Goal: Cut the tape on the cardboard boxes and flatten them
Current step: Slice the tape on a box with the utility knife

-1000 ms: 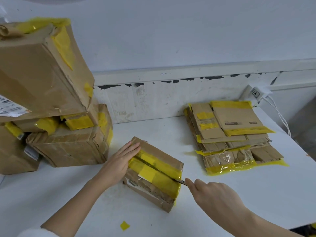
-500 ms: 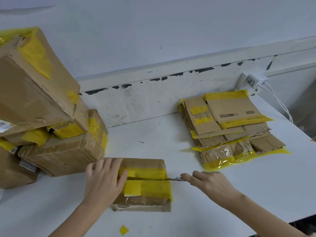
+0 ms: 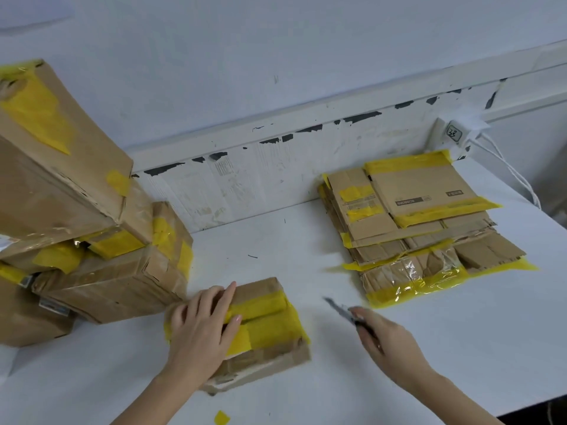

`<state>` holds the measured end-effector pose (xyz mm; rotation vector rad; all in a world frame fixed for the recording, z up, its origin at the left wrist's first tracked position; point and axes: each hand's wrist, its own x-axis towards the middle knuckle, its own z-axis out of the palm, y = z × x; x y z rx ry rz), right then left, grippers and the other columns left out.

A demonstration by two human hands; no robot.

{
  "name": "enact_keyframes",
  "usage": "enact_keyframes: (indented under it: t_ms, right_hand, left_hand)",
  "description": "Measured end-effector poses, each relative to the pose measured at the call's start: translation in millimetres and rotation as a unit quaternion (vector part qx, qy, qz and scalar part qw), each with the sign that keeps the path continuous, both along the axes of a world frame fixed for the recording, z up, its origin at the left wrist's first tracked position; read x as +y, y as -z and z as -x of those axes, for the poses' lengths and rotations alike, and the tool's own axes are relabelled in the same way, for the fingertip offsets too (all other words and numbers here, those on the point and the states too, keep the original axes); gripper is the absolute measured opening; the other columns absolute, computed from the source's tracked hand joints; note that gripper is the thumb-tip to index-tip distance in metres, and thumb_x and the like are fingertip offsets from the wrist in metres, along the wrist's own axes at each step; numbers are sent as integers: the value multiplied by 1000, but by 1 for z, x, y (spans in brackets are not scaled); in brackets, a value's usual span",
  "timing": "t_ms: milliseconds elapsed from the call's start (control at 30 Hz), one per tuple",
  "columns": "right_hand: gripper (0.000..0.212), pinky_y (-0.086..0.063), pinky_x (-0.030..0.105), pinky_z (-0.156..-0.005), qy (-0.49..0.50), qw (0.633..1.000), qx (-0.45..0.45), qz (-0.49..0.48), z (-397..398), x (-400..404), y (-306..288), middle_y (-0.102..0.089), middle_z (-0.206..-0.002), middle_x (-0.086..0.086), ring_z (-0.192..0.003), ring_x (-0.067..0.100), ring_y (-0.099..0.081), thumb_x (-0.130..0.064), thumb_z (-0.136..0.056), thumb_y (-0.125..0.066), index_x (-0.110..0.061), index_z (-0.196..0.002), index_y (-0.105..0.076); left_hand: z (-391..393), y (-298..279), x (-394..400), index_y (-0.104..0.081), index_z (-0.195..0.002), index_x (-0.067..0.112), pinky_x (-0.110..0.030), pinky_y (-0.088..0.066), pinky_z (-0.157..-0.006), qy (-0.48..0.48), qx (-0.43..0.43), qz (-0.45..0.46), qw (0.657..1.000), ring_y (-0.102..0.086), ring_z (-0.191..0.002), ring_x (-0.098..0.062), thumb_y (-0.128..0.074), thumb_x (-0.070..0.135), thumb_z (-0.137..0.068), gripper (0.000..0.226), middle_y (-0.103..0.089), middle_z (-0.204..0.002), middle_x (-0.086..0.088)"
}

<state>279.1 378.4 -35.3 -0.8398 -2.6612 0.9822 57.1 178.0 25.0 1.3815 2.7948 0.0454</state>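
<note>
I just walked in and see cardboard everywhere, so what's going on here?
A person is breaking down taped boxes on a white table. The left hand presses flat on a small box sealed with yellow tape, while the right hand holds a utility knife just off its right end. Flattened boxes lie stacked to the right; uncut ones are piled left.

Your left hand (image 3: 201, 332) lies flat, palm down, fingers spread and fairly straight. Your right hand (image 3: 388, 342) is curled in a grip, held off to the right, forearm angling in from the lower right.
</note>
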Motion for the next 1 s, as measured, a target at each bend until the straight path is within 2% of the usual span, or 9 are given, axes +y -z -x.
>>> enact_keyframes:
  t_ms: [67, 167, 267, 333, 367, 433, 567, 900, 1000]
  right_hand:
    - [11, -32, 27, -52, 69, 997, -11, 36, 19, 6, -7, -47, -59, -11, -55, 13, -46, -31, -97, -44, -24, -101, -51]
    - [19, -42, 33, -53, 45, 996, -4, 73, 53, 7, -32, -60, -65, 0, -57, 22, -60, -33, -98, -44, -19, -85, -42]
    - [18, -50, 34, -60, -9, 996, -43, 76, 80, 3, -50, -70, -81, 4, -63, 23, -65, -29, -99, -39, -15, -92, -48]
    - [22, -47, 32, -57, -38, 996, -72, 31, 92, 4, -55, -65, -77, 4, -70, 25, -61, -27, -100, -36, -16, -95, -54]
    - [26, -40, 29, -51, -55, 994, -89, 13, 97, 5, -56, -58, -71, 3, -67, 25, -55, -26, -100, -34, -16, -88, -55]
    - [34, -24, 27, -43, -73, 990, -121, -5, 104, 7, -59, -44, -62, 2, -56, 22, -41, -26, -100, -33, -16, -71, -47]
    - [37, -17, 27, -41, -95, 986, -136, 6, 109, 11, -62, -33, -55, 1, -46, 18, -26, -26, -99, -37, -14, -64, -39]
    - [35, -21, 30, -46, -179, 971, -158, -2, 104, 26, -66, -33, -56, 2, -52, 20, -30, -23, -99, -38, -13, -65, -41]
    - [42, -23, 32, -50, -205, 966, -160, 0, 95, 28, -64, -34, -55, 1, -50, 17, -28, -22, -99, -38, -19, -58, -34]
  left_hand:
    - [-14, 0, 6, -62, -125, 18, -48, -45, -71, -83, -11, -1, 996, -62, -90, -34, -20, 49, -92, 62, -65, -102, -11]
    - [-23, -1, 18, -55, -131, 24, -45, -38, -82, -156, -20, 4, 988, -56, -98, -33, -21, 44, -82, 63, -60, -107, -9]
    - [-25, 0, 21, -63, -119, 7, -51, -46, -87, -116, -24, -21, 993, -61, -100, -33, -24, 35, -83, 60, -65, -107, -12]
    - [-25, 1, 21, -56, -128, 8, -51, -41, -100, -107, -49, -15, 993, -53, -121, -28, -16, 41, -87, 66, -58, -128, -9]
    - [-24, 0, 21, -51, -133, 11, -50, -38, -103, -109, -54, -11, 993, -49, -126, -25, -12, 44, -87, 69, -54, -134, -5]
    - [-24, 0, 20, -53, -133, 15, -51, -44, -95, -102, -42, -13, 994, -55, -118, -24, -18, 42, -90, 63, -58, -128, -2]
    - [-26, -2, 20, -60, -127, 16, -52, -51, -81, -101, -23, -24, 994, -63, -102, -26, -28, 35, -90, 53, -64, -116, -4]
    - [-27, 0, 24, -64, -123, 16, -47, -52, -73, -115, 15, -12, 993, -63, -85, -29, -31, 36, -88, 52, -67, -102, -4]
    - [-28, 0, 25, -64, -123, 16, -46, -52, -71, -113, 25, -15, 993, -63, -82, -29, -30, 36, -88, 52, -67, -98, -4]
